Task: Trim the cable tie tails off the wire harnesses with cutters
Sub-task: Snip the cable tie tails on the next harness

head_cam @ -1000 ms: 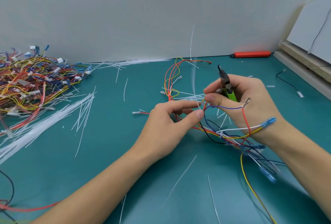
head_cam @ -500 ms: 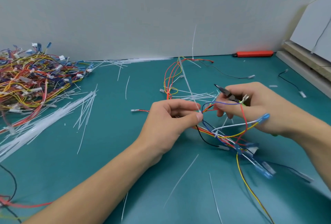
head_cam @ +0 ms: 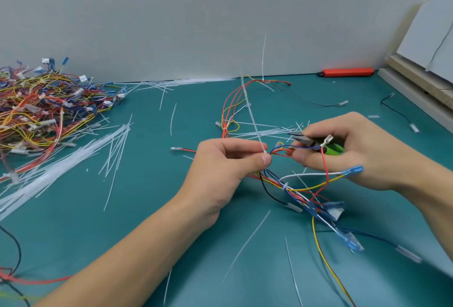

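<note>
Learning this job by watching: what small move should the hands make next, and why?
Probably bring the cutters in the right hand leftward to the base of the cable tie tail. The left hand pinches the harness there; the tail stands long and uncut, the cutter tips just short.

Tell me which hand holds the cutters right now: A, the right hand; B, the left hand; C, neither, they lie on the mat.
A: the right hand grips the green-handled cutters, while the left hand pinches the harness at the cable tie.
</note>
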`<state>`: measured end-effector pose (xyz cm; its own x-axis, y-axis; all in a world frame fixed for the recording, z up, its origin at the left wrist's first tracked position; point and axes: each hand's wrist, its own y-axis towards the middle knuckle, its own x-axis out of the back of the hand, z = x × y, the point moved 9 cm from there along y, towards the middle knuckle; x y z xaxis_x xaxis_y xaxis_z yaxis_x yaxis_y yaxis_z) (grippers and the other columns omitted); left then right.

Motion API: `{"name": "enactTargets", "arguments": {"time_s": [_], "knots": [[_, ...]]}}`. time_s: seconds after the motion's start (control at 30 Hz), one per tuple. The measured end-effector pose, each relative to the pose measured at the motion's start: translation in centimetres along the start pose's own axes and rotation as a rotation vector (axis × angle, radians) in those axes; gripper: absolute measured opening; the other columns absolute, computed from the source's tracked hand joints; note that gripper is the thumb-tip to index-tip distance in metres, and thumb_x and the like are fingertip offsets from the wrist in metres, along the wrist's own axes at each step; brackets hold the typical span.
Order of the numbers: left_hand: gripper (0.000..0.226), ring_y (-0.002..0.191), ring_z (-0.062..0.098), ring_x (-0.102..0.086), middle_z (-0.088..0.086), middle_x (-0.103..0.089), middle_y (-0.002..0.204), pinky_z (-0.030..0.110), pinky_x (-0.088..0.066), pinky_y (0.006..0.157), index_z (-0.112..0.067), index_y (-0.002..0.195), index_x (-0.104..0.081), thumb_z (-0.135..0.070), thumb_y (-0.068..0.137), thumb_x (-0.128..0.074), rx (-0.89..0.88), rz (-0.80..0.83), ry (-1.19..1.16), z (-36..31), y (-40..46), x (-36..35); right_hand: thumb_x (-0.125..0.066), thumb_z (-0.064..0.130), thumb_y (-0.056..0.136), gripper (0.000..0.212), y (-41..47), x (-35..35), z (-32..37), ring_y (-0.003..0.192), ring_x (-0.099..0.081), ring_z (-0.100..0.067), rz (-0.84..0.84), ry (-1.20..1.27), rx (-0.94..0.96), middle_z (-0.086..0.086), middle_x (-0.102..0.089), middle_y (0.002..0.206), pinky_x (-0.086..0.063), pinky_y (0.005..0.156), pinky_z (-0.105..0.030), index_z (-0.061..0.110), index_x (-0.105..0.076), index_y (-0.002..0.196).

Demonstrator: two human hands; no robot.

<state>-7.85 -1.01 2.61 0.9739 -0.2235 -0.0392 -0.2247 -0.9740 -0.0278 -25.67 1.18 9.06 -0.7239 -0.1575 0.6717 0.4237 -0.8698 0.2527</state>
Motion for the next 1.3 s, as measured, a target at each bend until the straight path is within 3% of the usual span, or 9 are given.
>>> {"name": "enactTargets", "arguments": {"time_s": [0.1,0.23,0.37,0.47,0.63,0.77,0.9,1.13,1.3], "knots": [[0.006,0.072,0.008,-0.07,0.0,-0.079,0.081,0.019,-0.055,0.074,-0.017,0.085,-0.083,-0.017,0.081,-0.086,0.002,0.013,0.175,0.2,0.0,0.1,-0.075,0.034,0.088,0.013,-0.2,-0.3,0.0,0.066,-0.047,-0.018,0.04,-0.029,0.017,-0.001,-0.058,0.067,-0.042,0.062,-0.029,0.025,-0.073,0.079],[0.008,0.076,0.013,-0.065,0.013,-0.078,0.089,0.042,-0.056,0.09,-0.016,0.087,-0.081,-0.024,0.086,-0.083,0.042,0.103,0.23,0.6,-0.1,-0.6,-0.074,0.038,0.088,0.013,-0.2,0.0,0.2,0.068,-0.049,-0.021,0.036,-0.047,0.008,-0.002,-0.059,0.069,-0.043,0.064,-0.032,0.028,-0.074,0.08],[0.009,0.072,0.011,-0.066,0.009,-0.078,0.085,0.027,-0.052,0.08,-0.014,0.085,-0.081,-0.022,0.084,-0.085,0.042,0.102,0.203,0.6,0.0,-0.6,-0.073,0.054,0.089,0.021,-0.4,0.0,-0.9,0.068,-0.052,-0.016,0.121,-0.053,-0.081,-0.002,-0.064,0.075,-0.044,0.064,-0.029,0.035,-0.079,0.096],[0.007,0.07,0.011,-0.067,0.006,-0.078,0.081,0.026,-0.054,0.078,-0.011,0.083,-0.081,-0.017,0.083,-0.084,0.047,0.125,0.22,0.9,-0.1,-0.7,-0.071,0.062,0.083,0.032,-0.9,1.0,-2.1,0.077,-0.06,-0.009,0.15,-0.05,-0.21,-0.007,-0.074,0.087,-0.052,0.073,-0.034,0.042,-0.078,0.108],[0.008,0.067,0.012,-0.066,0.008,-0.077,0.077,0.024,-0.051,0.072,-0.011,0.08,-0.081,-0.017,0.082,-0.085,0.05,0.125,0.252,0.9,-0.1,-0.8,-0.069,0.054,0.087,0.015,1.3,3.5,-0.8,0.074,-0.067,-0.009,0.153,-0.447,-0.177,0.019,-0.074,0.083,-0.052,0.068,-0.024,0.055,-0.073,0.101],[0.008,0.061,0.01,-0.063,0.009,-0.076,0.073,0.017,-0.047,0.064,-0.01,0.079,-0.08,-0.016,0.081,-0.086,0.058,0.115,0.246,0.8,-0.2,-0.7,-0.064,0.045,0.087,0.013,3.2,0.9,0.7,0.064,-0.051,-0.014,0.375,-0.639,-0.107,0.008,-0.066,0.074,-0.052,0.061,-0.032,0.039,-0.072,0.095],[0.011,0.063,0.012,-0.059,0.013,-0.076,0.079,0.02,-0.045,0.065,-0.011,0.08,-0.081,-0.019,0.079,-0.088,0.073,0.105,0.238,0.7,-0.1,-0.4,-0.06,0.036,0.083,0.012,4.2,-0.8,1.4,0.064,-0.04,-0.021,0.452,-0.701,-0.062,-0.001,-0.055,0.067,-0.049,0.059,-0.041,0.026,-0.065,0.086],[0.011,0.066,0.014,-0.057,0.016,-0.075,0.08,0.029,-0.045,0.07,-0.012,0.079,-0.081,-0.02,0.079,-0.088,0.066,0.107,0.227,0.8,0.0,-0.5,-0.063,0.03,0.086,0.009,4.0,-1.5,0.6,0.062,-0.035,-0.014,0.458,-0.67,-0.055,-0.001,-0.055,0.068,-0.05,0.061,-0.037,0.024,-0.069,0.091],[0.013,0.064,0.012,-0.056,0.013,-0.075,0.075,0.026,-0.043,0.065,-0.011,0.077,-0.08,-0.02,0.077,-0.089,0.067,0.093,0.22,1.0,0.1,-0.4,-0.057,0.045,0.079,0.021,3.8,-2.1,0.7,0.055,-0.038,-0.01,0.465,-0.598,-0.084,0.005,-0.057,0.062,-0.04,0.049,-0.019,0.03,-0.07,0.083]]}}
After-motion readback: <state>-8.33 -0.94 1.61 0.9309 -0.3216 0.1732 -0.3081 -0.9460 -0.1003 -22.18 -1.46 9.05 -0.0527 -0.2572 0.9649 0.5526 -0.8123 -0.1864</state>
